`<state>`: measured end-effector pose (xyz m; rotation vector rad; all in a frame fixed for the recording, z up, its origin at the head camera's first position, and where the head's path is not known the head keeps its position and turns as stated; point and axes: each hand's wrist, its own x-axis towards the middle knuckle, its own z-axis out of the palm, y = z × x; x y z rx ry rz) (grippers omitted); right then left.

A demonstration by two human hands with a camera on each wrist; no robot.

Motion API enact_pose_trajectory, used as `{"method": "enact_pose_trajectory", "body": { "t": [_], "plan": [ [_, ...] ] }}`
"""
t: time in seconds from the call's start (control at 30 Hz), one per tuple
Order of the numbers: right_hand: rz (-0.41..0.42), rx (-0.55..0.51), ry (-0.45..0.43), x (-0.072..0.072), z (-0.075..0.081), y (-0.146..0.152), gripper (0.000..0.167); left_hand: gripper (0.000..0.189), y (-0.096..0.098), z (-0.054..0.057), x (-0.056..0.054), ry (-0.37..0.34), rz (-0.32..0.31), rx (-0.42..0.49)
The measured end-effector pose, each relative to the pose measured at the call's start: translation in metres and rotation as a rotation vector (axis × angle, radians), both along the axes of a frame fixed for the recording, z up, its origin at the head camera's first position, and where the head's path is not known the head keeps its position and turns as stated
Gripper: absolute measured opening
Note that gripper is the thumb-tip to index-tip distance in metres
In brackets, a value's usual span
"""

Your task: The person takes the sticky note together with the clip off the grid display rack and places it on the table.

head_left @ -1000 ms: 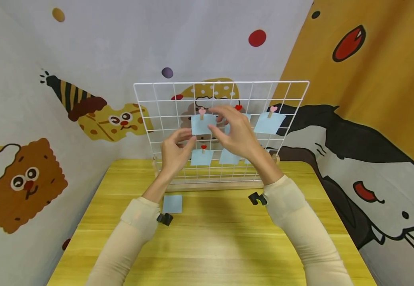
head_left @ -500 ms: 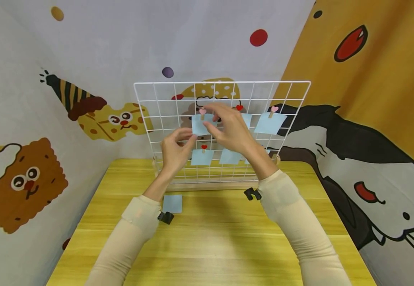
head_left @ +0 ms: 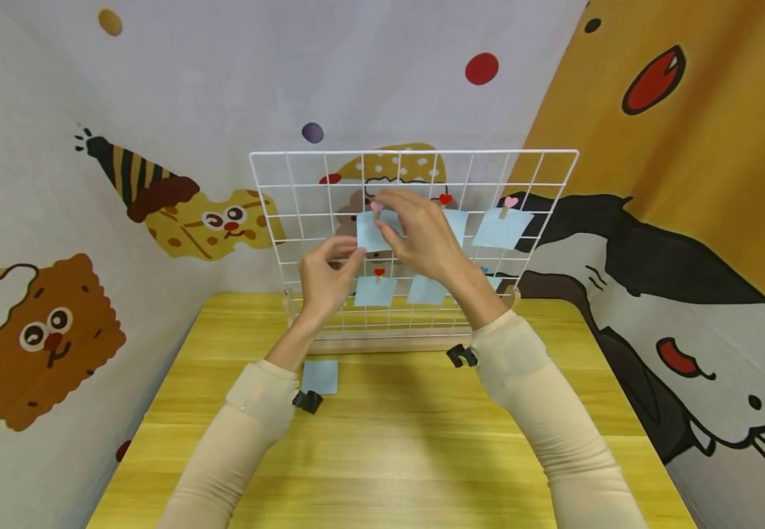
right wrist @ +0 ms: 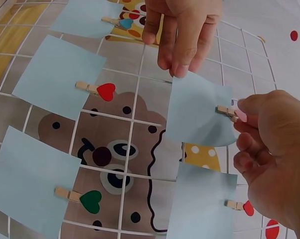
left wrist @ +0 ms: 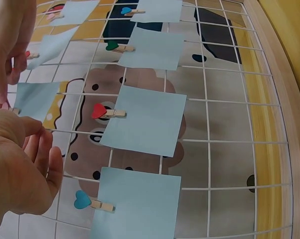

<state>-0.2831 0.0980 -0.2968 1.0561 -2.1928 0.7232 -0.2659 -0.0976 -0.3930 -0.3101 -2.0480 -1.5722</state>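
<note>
A pale blue paper note (head_left: 369, 235) hangs on the white wire grid (head_left: 289, 185), upper left of centre. A small wooden clothespin (right wrist: 225, 110) with a pink heart holds its top edge. My left hand (head_left: 325, 279) pinches the note's lower left corner, thumb in front, as the right wrist view shows. My right hand (head_left: 425, 235) is at the note's upper right, thumb and index finger bent and apart around the pink heart. In the right wrist view its thumb partly covers the heart.
Several more blue notes hang on the grid from heart clothespins, one with a red heart (right wrist: 106, 91), another with a green heart (right wrist: 90, 201). A loose blue note (head_left: 320, 377) lies on the wooden table (head_left: 382, 441) near the left sleeve. A printed cloth stands behind.
My right hand has shifted left across the note toward the pink-heart clothespin. My left hand stays at the note's lower left corner.
</note>
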Motion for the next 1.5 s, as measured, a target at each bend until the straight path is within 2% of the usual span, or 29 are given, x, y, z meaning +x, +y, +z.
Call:
{"method": "enact_pose_trajectory", "body": {
  "t": [0.53, 0.83, 1.37, 1.5],
  "plan": [
    [-0.022, -0.114, 0.064, -0.007, -0.004, -0.007, 0.012, 0.018, 0.003, 0.003, 0.001, 0.005, 0.004, 0.000],
    [-0.032, -0.129, 0.133, -0.009, -0.007, -0.009, 0.009, 0.018, 0.002, 0.002, 0.001, 0.004, -0.001, 0.005],
    [-0.030, -0.178, 0.143, -0.011, -0.007, -0.011, 0.006, 0.017, 0.000, 0.001, 0.000, 0.010, -0.011, 0.019],
    [-0.027, -0.199, 0.114, -0.011, -0.006, -0.011, 0.006, 0.016, 0.001, 0.001, 0.000, 0.019, -0.017, 0.029]
  ]
}}
